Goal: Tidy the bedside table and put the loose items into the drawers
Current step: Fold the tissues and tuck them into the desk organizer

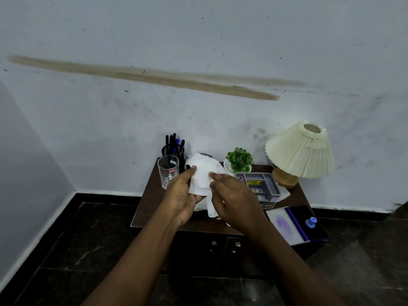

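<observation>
Tissue (202, 175) held in both hands above the worktop (152, 202), to the left of the lamp (302, 151).
Left hand (183, 197) grips the tissue's near edge, thumb on top; right hand (236, 202) pinches its other side. Glass (167, 171), pen holder (174, 150), plant (239, 159) and grey tray (262, 184) also stand left of the lamp.

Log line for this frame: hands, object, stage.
left hand holds white tissue | right hand pinches tissue | over bedside table | not yet stowed
</observation>
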Demonstrator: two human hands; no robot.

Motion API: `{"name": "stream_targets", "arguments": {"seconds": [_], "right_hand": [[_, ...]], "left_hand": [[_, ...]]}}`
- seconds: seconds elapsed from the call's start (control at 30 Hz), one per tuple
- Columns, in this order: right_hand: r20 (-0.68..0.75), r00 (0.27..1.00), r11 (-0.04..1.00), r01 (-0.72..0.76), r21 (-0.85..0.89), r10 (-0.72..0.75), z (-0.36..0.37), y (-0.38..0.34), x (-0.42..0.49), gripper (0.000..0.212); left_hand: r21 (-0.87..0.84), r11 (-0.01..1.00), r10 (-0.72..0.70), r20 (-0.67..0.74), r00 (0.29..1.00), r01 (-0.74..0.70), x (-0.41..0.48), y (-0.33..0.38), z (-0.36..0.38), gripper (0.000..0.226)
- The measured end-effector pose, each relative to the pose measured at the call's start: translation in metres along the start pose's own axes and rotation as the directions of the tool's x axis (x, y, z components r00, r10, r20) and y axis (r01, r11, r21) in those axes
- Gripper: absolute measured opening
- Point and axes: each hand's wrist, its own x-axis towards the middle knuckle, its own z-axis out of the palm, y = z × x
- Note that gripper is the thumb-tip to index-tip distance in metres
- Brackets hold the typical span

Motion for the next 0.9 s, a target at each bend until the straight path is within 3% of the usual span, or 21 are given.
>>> {"name": "stream_targets", "arguments": {"seconds": [0.07, 0.23, 0.33, 0.4, 0.43, 0.47, 0.53, 0.6, 0.63, 0.73, 0.9], "right_hand": [[0.02, 0.999, 0.999, 0.032, 0.009, -0.032, 0.002, -0.002, 0.0, 0.018], [0.034, 0.995, 0.995, 0.087, 0.058, -0.089, 0.004, -0.001, -0.001, 0.021], [0.039, 0.991, 0.985, 0.126, 0.115, -0.131, 0.003, 0.002, -0.003, 0.022], [0.025, 0.997, 0.968, 0.068, 0.24, -0.077, 0.001, 0.005, -0.006, 0.025], [0.018, 0.999, 0.936, -0.034, 0.35, 0.03, -0.001, 0.007, -0.006, 0.031], [0.031, 0.983, 0.86, -0.173, 0.48, 0.181, -0.004, 0.009, -0.005, 0.04], [0.143, 0.887, 0.552, -0.392, 0.735, 0.44, -0.01, 0.013, 0.001, 0.057], [0.327, 0.824, 0.213, -0.461, 0.861, 0.463, -0.016, 0.017, 0.007, 0.066], [0.406, 0.812, 0.109, -0.489, 0.865, 0.419, -0.019, 0.017, 0.008, 0.063], [0.545, 0.784, 0.053, -0.583, 0.81, 0.298, -0.025, 0.008, 0.01, 0.042], [0.537, 0.808, 0.01, -0.555, 0.832, 0.242, -0.027, 0.01, 0.004, 0.015]], "left_hand": [[-0.012, 1.0, 0.008, 0.035, 0.999, -0.007, -0.001, 0.002, 0.001, 0.023], [0.232, 0.969, 0.074, 0.055, 0.996, -0.085, -0.002, 0.002, -0.003, 0.016], [0.29, 0.953, 0.076, 0.065, 0.995, -0.092, -0.003, 0.002, -0.006, 0.014], [0.309, 0.946, 0.08, 0.071, 0.994, -0.099, -0.003, 0.006, -0.007, 0.013], [0.323, 0.941, 0.076, 0.085, 0.993, -0.1, -0.003, 0.009, -0.008, 0.016], [0.341, 0.935, 0.061, 0.11, 0.992, -0.095, -0.004, 0.013, -0.009, 0.02], [0.372, 0.926, 0.001, 0.177, 0.984, -0.068, -0.008, 0.024, -0.01, 0.025], [0.393, 0.919, -0.066, 0.241, 0.968, -0.035, -0.011, 0.034, -0.011, 0.03], [0.407, 0.913, -0.091, 0.266, 0.96, -0.026, -0.012, 0.038, -0.012, 0.029], [0.449, 0.893, -0.121, 0.314, 0.942, -0.036, -0.011, 0.046, -0.016, 0.017], [0.441, 0.896, -0.083, 0.296, 0.952, -0.059, -0.003, 0.055, -0.026, 0.029]]}}
